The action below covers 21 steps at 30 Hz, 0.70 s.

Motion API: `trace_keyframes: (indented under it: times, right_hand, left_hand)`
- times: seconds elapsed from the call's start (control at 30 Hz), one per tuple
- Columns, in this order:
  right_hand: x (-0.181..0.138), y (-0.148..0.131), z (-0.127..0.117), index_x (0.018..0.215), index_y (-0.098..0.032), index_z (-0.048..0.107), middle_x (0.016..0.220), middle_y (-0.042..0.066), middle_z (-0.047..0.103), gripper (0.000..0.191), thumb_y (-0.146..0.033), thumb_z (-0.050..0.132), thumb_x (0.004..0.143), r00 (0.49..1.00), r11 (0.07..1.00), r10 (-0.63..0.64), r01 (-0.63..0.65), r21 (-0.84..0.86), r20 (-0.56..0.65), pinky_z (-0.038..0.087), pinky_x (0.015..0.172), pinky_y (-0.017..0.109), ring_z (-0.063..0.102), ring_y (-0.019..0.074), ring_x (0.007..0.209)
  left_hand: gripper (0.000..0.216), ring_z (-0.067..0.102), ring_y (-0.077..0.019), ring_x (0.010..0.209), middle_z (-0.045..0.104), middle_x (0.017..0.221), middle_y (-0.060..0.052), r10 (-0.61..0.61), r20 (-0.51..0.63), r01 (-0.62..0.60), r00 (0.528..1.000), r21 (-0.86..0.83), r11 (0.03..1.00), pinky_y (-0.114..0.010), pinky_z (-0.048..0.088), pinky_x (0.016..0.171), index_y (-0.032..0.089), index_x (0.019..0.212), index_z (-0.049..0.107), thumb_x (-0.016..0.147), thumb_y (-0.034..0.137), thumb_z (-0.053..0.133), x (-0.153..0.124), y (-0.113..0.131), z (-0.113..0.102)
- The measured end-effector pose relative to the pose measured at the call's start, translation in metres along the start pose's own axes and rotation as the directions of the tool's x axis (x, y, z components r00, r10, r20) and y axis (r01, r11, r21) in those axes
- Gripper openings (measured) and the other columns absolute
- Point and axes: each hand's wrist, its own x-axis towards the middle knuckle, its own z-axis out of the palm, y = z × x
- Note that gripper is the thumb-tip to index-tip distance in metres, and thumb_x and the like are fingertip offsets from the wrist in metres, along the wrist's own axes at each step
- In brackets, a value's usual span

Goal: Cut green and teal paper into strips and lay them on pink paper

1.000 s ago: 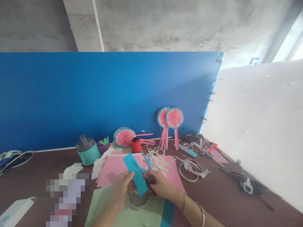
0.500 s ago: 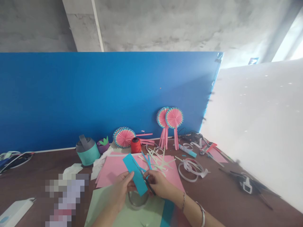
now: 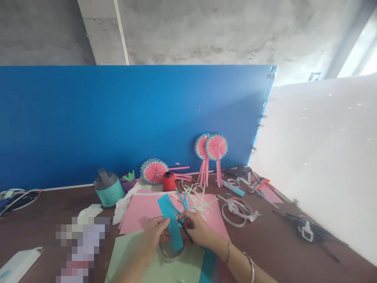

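Observation:
My left hand [image 3: 153, 238] pinches the lower part of a teal paper strip [image 3: 171, 221] and holds it upright over the table. My right hand [image 3: 199, 230] is closed on dark scissors [image 3: 182, 225], whose blades meet the strip's right edge. A thin teal sliver hangs off the strip beside the blades. Under both hands lie a clear tape ring [image 3: 170, 251], a pale green sheet [image 3: 134, 261] and a pink sheet [image 3: 141, 210].
Pink paper fans [image 3: 216, 148] lean on the blue board [image 3: 118, 118]. A red thread spool [image 3: 169, 181], a teal cup [image 3: 109, 188], white paper strips [image 3: 239, 210], a glue gun [image 3: 308, 230] and a white box [image 3: 17, 264] lie around the brown table [image 3: 279, 247].
The teal strip has turned slightly more upright and looks narrower, with the scissors further along its edge. Both hands stay in the same place.

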Motion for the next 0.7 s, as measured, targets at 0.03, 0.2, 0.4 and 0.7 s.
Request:
trace_keyframes:
  times: [0.03,0.2,0.4,0.7]
  right_hand:
    - [0.0002,0.0002,-0.0002,0.096,-0.019,0.06,0.053,-0.007,0.057,0.025,-0.016,0.057,0.071,1.0,1.0,-0.004,0.004,-0.012,-0.006,0.034,0.042,0.02,0.048,0.0107,0.042]
    - [0.0008,0.001,-0.0011,0.097,-0.019,0.06,0.052,-0.008,0.055,0.027,-0.013,0.056,0.071,1.0,0.998,-0.007,0.005,-0.058,-0.019,0.028,0.041,0.019,0.047,0.01,0.041]
    - [-0.0004,-0.0014,0.0,0.093,-0.019,0.06,0.052,-0.007,0.056,0.026,-0.01,0.053,0.069,0.999,0.999,-0.031,0.029,-0.043,-0.036,0.029,0.041,0.02,0.049,0.0105,0.043]
    - [0.0005,-0.003,0.0019,0.091,-0.019,0.06,0.052,-0.007,0.057,0.023,-0.017,0.055,0.069,1.0,0.997,-0.006,0.007,0.076,-0.004,0.037,0.041,0.02,0.051,0.0108,0.042]
  left_hand:
    - [0.046,0.067,-0.0182,0.054,0.073,0.064,-0.007,-0.008,-0.006,0.008,1.0,0.01,1.0,-0.027,0.052,0.053,0.014,0.072,0.072,0.06,0.058,0.08,0.0005,-0.0009,-0.0006]
    - [0.042,0.065,-0.0152,0.052,0.072,0.06,-0.004,-0.015,-0.009,0.016,1.0,0.032,0.999,-0.023,0.048,0.05,0.016,0.068,0.07,0.062,0.056,0.081,0.0018,-0.0035,-0.0028]
    - [0.048,0.069,-0.0202,0.057,0.075,0.067,-0.01,-0.022,0.037,0.02,0.999,0.047,0.999,-0.027,0.052,0.056,0.013,0.076,0.074,0.066,0.061,0.076,-0.0002,-0.0034,-0.001]
    - [0.044,0.065,-0.0161,0.054,0.073,0.064,-0.006,-0.03,0.052,0.025,0.998,0.09,0.996,-0.024,0.048,0.054,0.015,0.069,0.069,0.07,0.058,0.074,-0.0027,-0.0032,-0.0011]
